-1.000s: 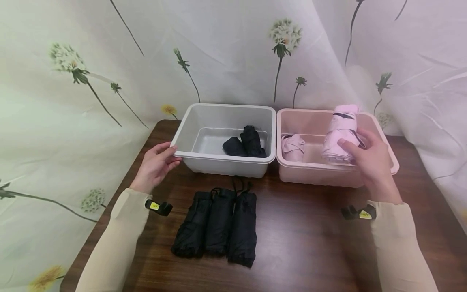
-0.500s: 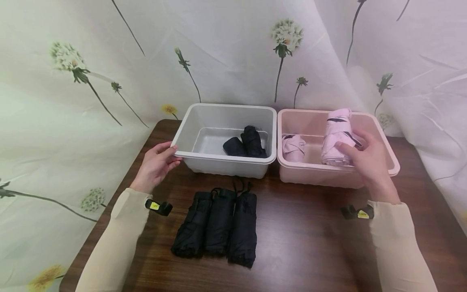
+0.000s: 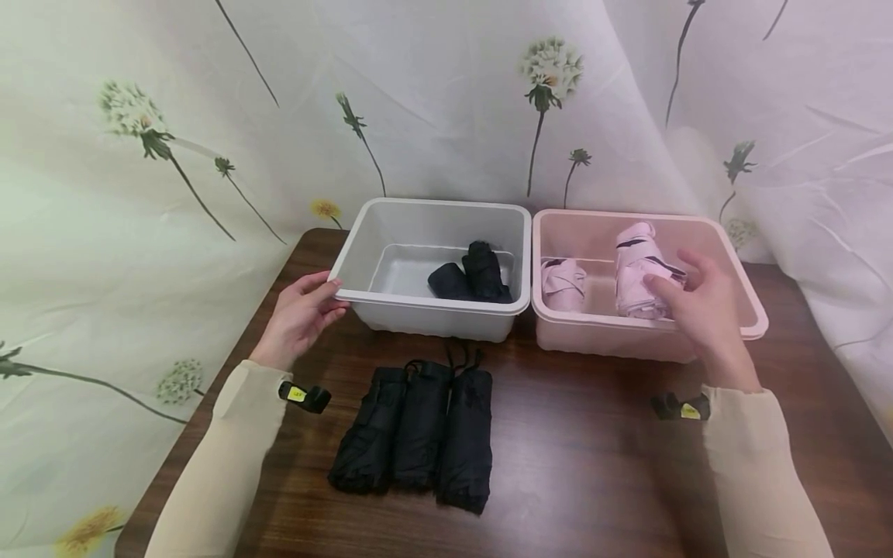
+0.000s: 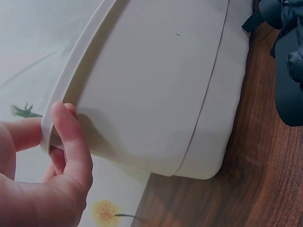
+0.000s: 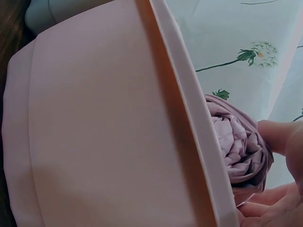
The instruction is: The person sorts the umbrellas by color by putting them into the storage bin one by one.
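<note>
My left hand (image 3: 298, 318) pinches the front left corner of a white plastic bin (image 3: 432, 314); the left wrist view has the thumb and fingers on either side of its rim (image 4: 57, 104). Over the pink bin (image 3: 607, 337) on the right, my right hand (image 3: 708, 302) grips a rolled-up pink folding umbrella (image 3: 638, 271) by its right side. That umbrella stands tilted inside the bin's opening; its lower end shows past the rim in the right wrist view as pleated cloth (image 5: 234, 142). A second pink umbrella (image 3: 563, 285) lies at the bin's left end.
Two black umbrellas (image 3: 484, 271) lie in the white bin's right part. Three more black folded umbrellas (image 3: 421, 426) lie side by side on the brown wooden table (image 3: 572, 465) in front. A flower-print cloth (image 3: 446, 101) hangs behind the bins.
My right hand has moved down and slightly left, lowering the pink umbrella deeper into the pink bin. The left hand keeps its hold on the white bin's rim.
</note>
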The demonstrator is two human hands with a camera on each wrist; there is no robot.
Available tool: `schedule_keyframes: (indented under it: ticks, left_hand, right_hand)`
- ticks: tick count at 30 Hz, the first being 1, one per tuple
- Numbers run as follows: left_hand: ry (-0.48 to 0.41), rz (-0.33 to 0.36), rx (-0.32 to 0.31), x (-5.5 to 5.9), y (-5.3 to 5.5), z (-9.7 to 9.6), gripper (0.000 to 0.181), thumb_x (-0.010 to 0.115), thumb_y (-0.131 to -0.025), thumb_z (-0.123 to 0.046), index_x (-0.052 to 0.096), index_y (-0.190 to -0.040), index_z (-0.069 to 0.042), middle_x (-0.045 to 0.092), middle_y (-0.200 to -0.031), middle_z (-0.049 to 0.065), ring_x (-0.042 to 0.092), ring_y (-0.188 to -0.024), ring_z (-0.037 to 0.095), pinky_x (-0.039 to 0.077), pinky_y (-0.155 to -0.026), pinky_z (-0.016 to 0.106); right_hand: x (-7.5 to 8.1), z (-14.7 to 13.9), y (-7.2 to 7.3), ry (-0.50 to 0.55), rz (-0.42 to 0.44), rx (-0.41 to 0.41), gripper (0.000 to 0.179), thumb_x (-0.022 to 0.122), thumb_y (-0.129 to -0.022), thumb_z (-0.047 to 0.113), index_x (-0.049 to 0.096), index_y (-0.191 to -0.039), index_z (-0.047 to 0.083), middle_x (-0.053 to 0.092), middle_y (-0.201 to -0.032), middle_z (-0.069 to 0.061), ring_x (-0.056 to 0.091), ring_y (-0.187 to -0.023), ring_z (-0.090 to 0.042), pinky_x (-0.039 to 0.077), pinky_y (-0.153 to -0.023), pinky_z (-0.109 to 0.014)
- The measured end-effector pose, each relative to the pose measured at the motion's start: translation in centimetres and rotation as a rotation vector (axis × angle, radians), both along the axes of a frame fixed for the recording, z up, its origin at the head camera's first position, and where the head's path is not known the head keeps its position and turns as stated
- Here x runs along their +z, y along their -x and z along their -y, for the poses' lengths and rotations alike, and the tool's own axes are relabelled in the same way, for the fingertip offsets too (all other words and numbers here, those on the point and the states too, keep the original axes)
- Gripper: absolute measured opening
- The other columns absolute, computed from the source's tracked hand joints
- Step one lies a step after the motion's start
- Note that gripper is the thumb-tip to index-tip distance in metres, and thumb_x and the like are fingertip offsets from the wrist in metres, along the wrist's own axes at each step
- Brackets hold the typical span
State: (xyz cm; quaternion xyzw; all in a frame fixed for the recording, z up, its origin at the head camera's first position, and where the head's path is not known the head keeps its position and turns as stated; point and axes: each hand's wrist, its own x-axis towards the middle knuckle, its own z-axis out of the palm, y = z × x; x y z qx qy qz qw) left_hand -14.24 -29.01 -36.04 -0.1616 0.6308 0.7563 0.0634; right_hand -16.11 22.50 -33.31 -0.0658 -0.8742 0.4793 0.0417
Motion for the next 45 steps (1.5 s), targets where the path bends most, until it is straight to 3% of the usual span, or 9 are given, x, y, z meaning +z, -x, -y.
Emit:
schedule_keyframes:
  ticks: [3,6,9,11,14,20,28,37,45]
  left_hand:
    - [-0.003,0.002,-0.001,0.0,-0.1,0.0,0.058,0.068,-0.091,-0.025,0.037,-0.138,-0.010,0.049,-0.121,0.008,0.066,-0.074,0.009,0.058,-0.072,0.018]
    - [-0.006,0.007,-0.001,-0.1,-0.3,0.1,0.059,0.067,-0.091,-0.025,0.036,-0.138,-0.010,0.049,-0.122,0.008,0.065,-0.074,0.009,0.058,-0.073,0.018]
    - [-0.009,0.013,0.000,-0.2,-0.4,0.1,0.059,0.067,-0.091,-0.025,0.036,-0.138,-0.010,0.049,-0.121,0.008,0.066,-0.074,0.009,0.058,-0.073,0.019]
    - [-0.014,0.013,0.001,-0.3,-0.5,0.1,0.059,0.068,-0.090,-0.024,0.036,-0.138,-0.010,0.050,-0.121,0.008,0.066,-0.074,0.009,0.058,-0.073,0.019]
    - [-0.020,0.008,0.003,-0.4,-0.5,0.2,0.058,0.067,-0.091,-0.024,0.037,-0.138,-0.009,0.050,-0.120,0.009,0.066,-0.074,0.009,0.058,-0.073,0.019]
    - [-0.023,0.012,0.008,-0.4,-0.5,0.3,0.057,0.067,-0.091,-0.024,0.037,-0.137,-0.010,0.050,-0.119,0.008,0.066,-0.073,0.009,0.058,-0.072,0.019]
    - [-0.033,0.002,0.007,0.1,0.0,-0.1,0.055,0.068,-0.090,-0.023,0.040,-0.134,-0.010,0.052,-0.118,0.008,0.067,-0.074,0.011,0.058,-0.074,0.021]
    - [-0.027,-0.006,0.011,0.1,0.1,-0.2,0.053,0.068,-0.090,-0.023,0.040,-0.134,-0.009,0.053,-0.116,0.008,0.067,-0.073,0.010,0.058,-0.073,0.020]
    - [-0.018,0.008,0.023,0.0,0.1,-0.3,0.050,0.068,-0.090,-0.023,0.042,-0.131,-0.012,0.052,-0.116,0.008,0.067,-0.071,0.009,0.058,-0.070,0.020]
  right_hand:
    - [0.0,-0.1,-0.1,-0.020,0.009,-0.007,0.073,0.063,-0.091,0.035,0.030,-0.150,0.006,0.053,-0.132,-0.029,0.056,-0.095,-0.011,0.043,-0.067,-0.009]
    - [0.0,0.0,-0.2,0.012,0.002,-0.012,0.071,0.062,-0.092,0.032,0.030,-0.149,0.004,0.055,-0.132,-0.024,0.056,-0.101,-0.010,0.047,-0.069,-0.008]
    - [0.4,0.1,-0.4,0.069,-0.038,-0.057,0.062,0.063,-0.092,0.025,0.038,-0.145,0.003,0.065,-0.111,0.000,0.058,-0.089,0.004,0.053,-0.066,-0.010]
    - [0.8,0.2,-0.6,0.107,-0.070,-0.093,0.054,0.064,-0.092,0.022,0.045,-0.140,0.004,0.060,-0.097,0.016,0.058,-0.081,0.010,0.055,-0.063,-0.012]
    - [1.4,0.2,-1.1,0.089,-0.090,-0.129,0.047,0.066,-0.091,0.027,0.054,-0.132,0.008,0.056,-0.091,0.024,0.059,-0.078,0.012,0.054,-0.062,-0.010]
    - [2.0,0.4,-2.2,0.077,-0.094,-0.079,0.040,0.066,-0.091,0.030,0.058,-0.123,0.009,0.057,-0.095,0.023,0.062,-0.073,0.012,0.055,-0.062,-0.012]
    - [2.7,0.9,-3.5,0.134,-0.202,-0.010,0.036,0.067,-0.090,0.022,0.061,-0.120,0.002,0.062,-0.097,0.017,0.066,-0.077,0.006,0.056,-0.063,-0.014]
    - [3.4,3.2,-5.8,0.476,-0.317,0.184,0.023,0.068,-0.087,-0.001,0.066,-0.108,0.007,0.069,-0.093,0.002,0.068,-0.073,-0.006,0.058,-0.060,-0.020]
    - [1.0,7.3,-7.4,0.169,-0.194,0.346,0.035,0.063,-0.093,0.008,0.055,-0.126,0.000,0.064,-0.106,-0.011,0.065,-0.084,-0.006,0.059,-0.067,-0.026]
